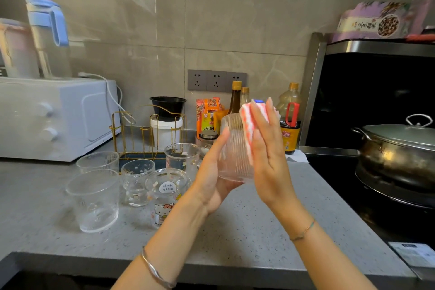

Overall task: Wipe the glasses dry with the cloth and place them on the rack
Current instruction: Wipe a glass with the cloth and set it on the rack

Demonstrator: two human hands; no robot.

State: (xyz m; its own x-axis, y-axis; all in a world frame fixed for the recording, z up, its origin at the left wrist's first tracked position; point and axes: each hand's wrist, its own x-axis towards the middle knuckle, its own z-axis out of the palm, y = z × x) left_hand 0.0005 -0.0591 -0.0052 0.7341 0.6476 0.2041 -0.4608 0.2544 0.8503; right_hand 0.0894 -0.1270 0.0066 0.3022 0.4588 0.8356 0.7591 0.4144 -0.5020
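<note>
Left hand (211, 179) cradles a ribbed glass (231, 146) from below and the side, thumb lying along its wall. Its fingers are blurred behind the glass and seem to curl round it. Right hand (268, 148) presses a pink-and-white checked cloth (247, 125) flat against the glass's other side with straight fingers pointing up. The glass is held upright in the air above a grey speckled counter (259, 231). Five more glasses (94, 200) stand grouped on the counter to the left, one with a cartoon cat print. Just behind them is a gold wire rack (141, 156) with upright prongs. A white toaster oven (54, 117) sits at far left, and a lidded metal pot (397, 148) rests on the stove at right.
</note>
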